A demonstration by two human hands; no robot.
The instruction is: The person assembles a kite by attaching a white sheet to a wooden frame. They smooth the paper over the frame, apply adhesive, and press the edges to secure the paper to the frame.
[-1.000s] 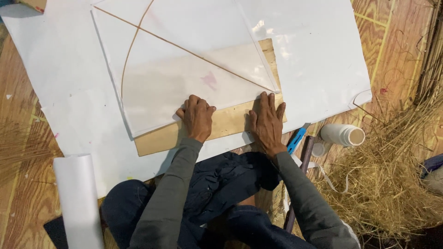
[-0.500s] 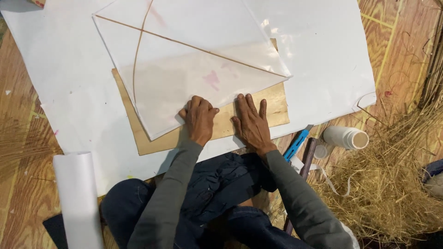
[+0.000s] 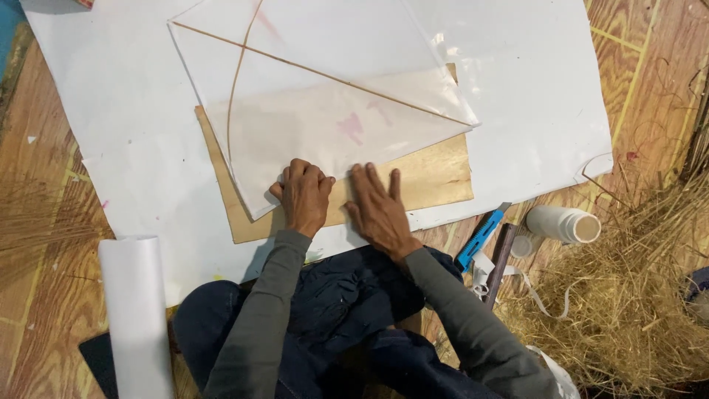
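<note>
Both hands are down flat on the brown board: left hand has its fingers curled at the corner of the translucent kite sheet, right hand is open, fingers spread, palm pressing just beside it.

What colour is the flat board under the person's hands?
Light tan board, like plain wood or card; the head view shows it.

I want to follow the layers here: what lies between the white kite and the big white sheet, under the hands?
In the head view, a brown board lies between the kite and the white sheet. The left hand and right hand press flat there.
</note>
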